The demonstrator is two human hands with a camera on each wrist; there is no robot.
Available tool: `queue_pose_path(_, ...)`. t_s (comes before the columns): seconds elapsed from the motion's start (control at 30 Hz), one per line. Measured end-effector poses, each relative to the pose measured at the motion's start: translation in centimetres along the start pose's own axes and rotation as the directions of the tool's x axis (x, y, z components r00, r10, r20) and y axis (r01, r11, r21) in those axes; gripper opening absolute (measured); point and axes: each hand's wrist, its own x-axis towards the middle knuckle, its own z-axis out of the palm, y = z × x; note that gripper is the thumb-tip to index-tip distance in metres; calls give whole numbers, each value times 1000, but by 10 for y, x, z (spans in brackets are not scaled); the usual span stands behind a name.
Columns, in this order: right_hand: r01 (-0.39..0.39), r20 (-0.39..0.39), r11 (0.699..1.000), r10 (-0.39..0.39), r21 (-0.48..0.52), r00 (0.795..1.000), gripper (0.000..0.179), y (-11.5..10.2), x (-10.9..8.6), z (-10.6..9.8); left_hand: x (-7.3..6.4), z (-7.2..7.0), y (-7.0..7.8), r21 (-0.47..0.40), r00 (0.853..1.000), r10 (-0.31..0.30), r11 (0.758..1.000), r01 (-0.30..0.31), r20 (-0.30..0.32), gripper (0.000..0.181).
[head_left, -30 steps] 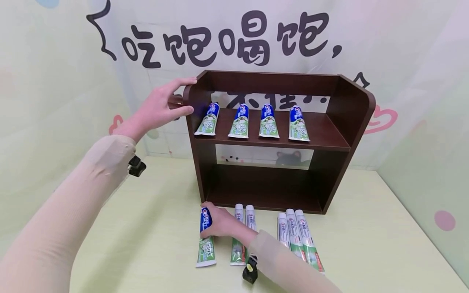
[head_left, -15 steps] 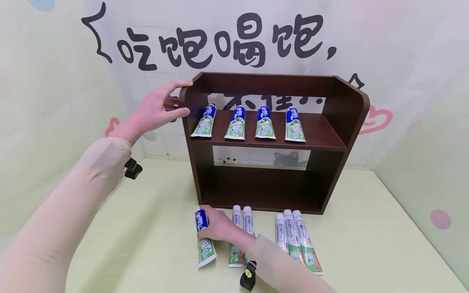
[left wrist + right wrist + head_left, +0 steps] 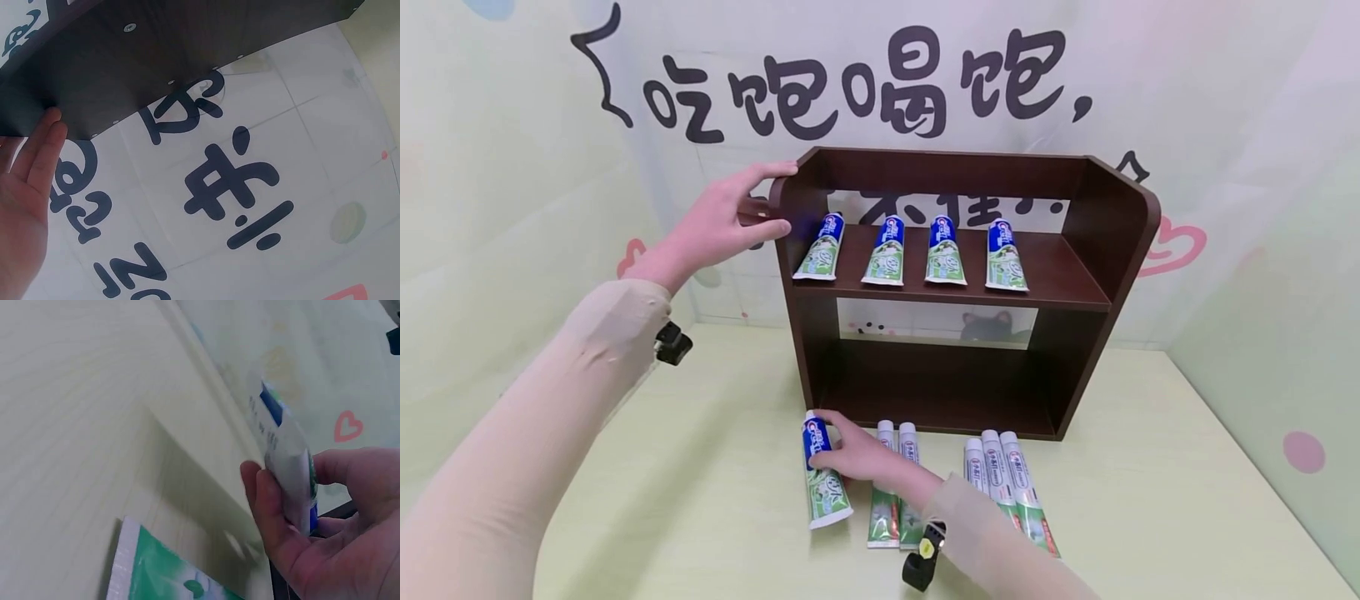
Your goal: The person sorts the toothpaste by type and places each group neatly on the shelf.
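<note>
My right hand (image 3: 860, 452) pinches a blue and green toothpaste tube (image 3: 830, 498) between thumb and fingers, in front of the shelf's lower left corner. In the right wrist view, the tube (image 3: 290, 462) is held up off the table with its pale back showing. My left hand (image 3: 722, 218) rests on the upper left side panel of a dark brown two-tier shelf (image 3: 955, 296), fingers and thumb fairly straight. In the left wrist view, fingertips touch the panel's outer face (image 3: 137, 56). On the upper tier, several matching toothpaste tubes (image 3: 945, 254) lie in a row.
Two white and green toothpaste tubes (image 3: 885, 508) lie on the table (image 3: 715, 500) right beside my right hand. A group of three similar tubes (image 3: 1011, 483) lies further right, partly behind the right sleeve. A printed wall cloth (image 3: 880, 75) hangs behind the shelf.
My right hand has lifted the blue and green toothpaste tube off the table and tilted it, its lower end swinging to the right. My left hand has stayed on the shelf.
</note>
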Motion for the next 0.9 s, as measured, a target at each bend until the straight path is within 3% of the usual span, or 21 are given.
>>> queue_pose_path(0.2, 27, 29, 995, -30, 101, 999, 74, -5, -9, -16, -1, 0, 0, -10, 1000, 4, 1000, -4, -1, 64)
queue_pose_path(0.53, 102, -39, 986, -97, 129, 994, 74, -14, -29, -35, -1, -1, 0, -6, 1000, -3, 1000, 3, 2, 64)
queue_pose_path(0.77, 190, -91, 978, -182, 86, 979, 56, -17, -42, -49, 0, -1, 0, -2, 1000, 4, 1000, -4, 5, 64)
queue_pose_path(0.9, 196, -101, 976, -186, 93, 977, 53, -18, -47, -58, 0, -1, 0, 0, 1000, -5, 1000, 5, 12, 64)
